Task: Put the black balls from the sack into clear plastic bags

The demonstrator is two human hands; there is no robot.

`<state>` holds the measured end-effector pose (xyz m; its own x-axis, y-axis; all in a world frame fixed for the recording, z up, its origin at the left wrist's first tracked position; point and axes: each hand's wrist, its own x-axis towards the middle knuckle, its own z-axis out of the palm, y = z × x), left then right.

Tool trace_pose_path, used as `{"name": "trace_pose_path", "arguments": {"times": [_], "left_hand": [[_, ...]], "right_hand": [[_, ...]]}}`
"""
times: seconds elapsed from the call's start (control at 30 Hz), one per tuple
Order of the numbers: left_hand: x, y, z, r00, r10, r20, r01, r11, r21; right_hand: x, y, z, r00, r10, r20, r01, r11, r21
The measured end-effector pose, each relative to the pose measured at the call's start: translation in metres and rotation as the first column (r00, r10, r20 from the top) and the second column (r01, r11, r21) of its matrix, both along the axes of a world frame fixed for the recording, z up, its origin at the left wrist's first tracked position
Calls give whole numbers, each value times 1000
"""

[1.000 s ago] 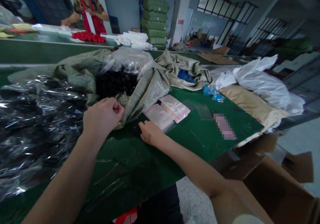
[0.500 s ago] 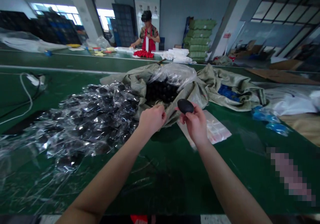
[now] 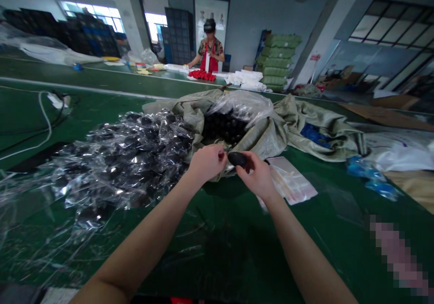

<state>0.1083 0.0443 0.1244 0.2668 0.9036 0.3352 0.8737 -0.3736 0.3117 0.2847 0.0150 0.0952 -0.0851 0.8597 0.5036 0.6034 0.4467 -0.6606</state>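
Observation:
My right hand (image 3: pixel 257 174) holds a dark oval object (image 3: pixel 238 159) between thumb and fingers, close beside my left hand. The fingers of my left hand (image 3: pixel 208 161) are pinched together; whatever they hold is too small to make out. Just beyond both hands lies an open grey-green sack (image 3: pixel 267 137) with many black round objects (image 3: pixel 224 127) inside and clear plastic at its mouth. To the left spreads a heap of dark objects in shiny clear wrapping (image 3: pixel 132 159). A flat clear bag with pale and reddish markings (image 3: pixel 293 182) lies right of my right hand.
A second sack (image 3: pixel 325 132) with blue items is at the right, near blue wrapped pieces (image 3: pixel 376 177). White cables (image 3: pixel 42 109) lie on the green table (image 3: pixel 217 245) at the left. Across it, a person in a red apron (image 3: pixel 209 61) stands behind red and white items.
My right hand has moved left and slightly down, bringing the dark oval object beside my left hand. My left hand stays pinched. The whole view has shifted slightly.

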Motion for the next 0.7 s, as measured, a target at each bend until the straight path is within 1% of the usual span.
{"name": "trace_pose_path", "arguments": {"times": [0.07,0.17,0.27,0.37,0.47,0.57,0.7], "left_hand": [[-1,1,-1,1000,-12,25,12,1000,6],[0,1,-3,999,-29,32,28,999,20],[1,0,-4,1000,-27,12,26,999,35],[2,-2,-2,1000,-16,-13,17,999,39],[3,-4,0,999,-15,-29,15,1000,10],[4,-5,1,999,-29,-18,29,1000,6],[5,-5,-1,998,-55,-10,55,998,31]], "right_hand": [[1,0,-1,998,-8,57,7,1000,14],[0,1,-3,990,21,138,-25,999,31],[-1,1,-8,988,29,150,-37,998,49],[-3,3,-14,999,-15,39,15,1000,4],[-5,5,-22,986,-37,-161,18,993,-117],[-7,5,-27,958,-4,-286,-56,978,-202],[-11,5,-29,944,97,-316,-175,958,-227]]}}
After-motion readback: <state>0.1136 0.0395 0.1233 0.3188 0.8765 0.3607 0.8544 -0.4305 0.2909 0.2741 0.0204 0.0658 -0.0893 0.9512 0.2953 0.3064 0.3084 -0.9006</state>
